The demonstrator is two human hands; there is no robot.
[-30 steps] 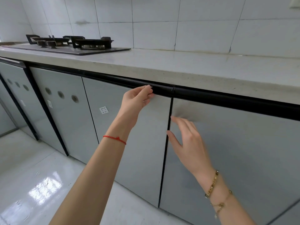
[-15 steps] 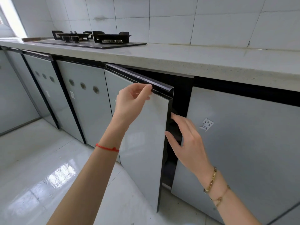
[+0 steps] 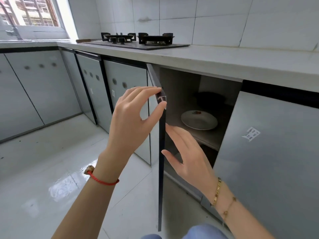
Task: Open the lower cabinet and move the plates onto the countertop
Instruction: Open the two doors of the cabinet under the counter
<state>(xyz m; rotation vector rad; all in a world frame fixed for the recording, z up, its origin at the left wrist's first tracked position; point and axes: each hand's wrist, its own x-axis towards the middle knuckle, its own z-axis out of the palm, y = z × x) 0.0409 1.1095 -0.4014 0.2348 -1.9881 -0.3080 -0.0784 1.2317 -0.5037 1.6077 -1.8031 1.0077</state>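
Observation:
The lower cabinet door [image 3: 162, 152] stands swung wide, seen edge-on. My left hand [image 3: 131, 121] pinches the black handle strip at the door's top corner between thumb and fingers. My right hand [image 3: 186, 152] is spread flat just inside the opening, beside the door's edge, holding nothing. On the shelf inside lies a white plate [image 3: 199, 120] with a small red mark on it. Behind it sits a dark pot-like thing [image 3: 209, 99], hard to make out in the shadow. The pale countertop [image 3: 224, 62] runs above the opening.
A black gas hob [image 3: 138, 40] sits on the counter at the back left. The neighbouring grey door [image 3: 269, 152] on the right is closed and carries a sticker. More closed doors run left toward a window [image 3: 32, 14]. Glossy white floor tiles [image 3: 51, 169] lie below.
The cabinet door has swung from closed to wide open under my left hand. The plate and shelf have come into sight. My right hand has stayed near the door's edge.

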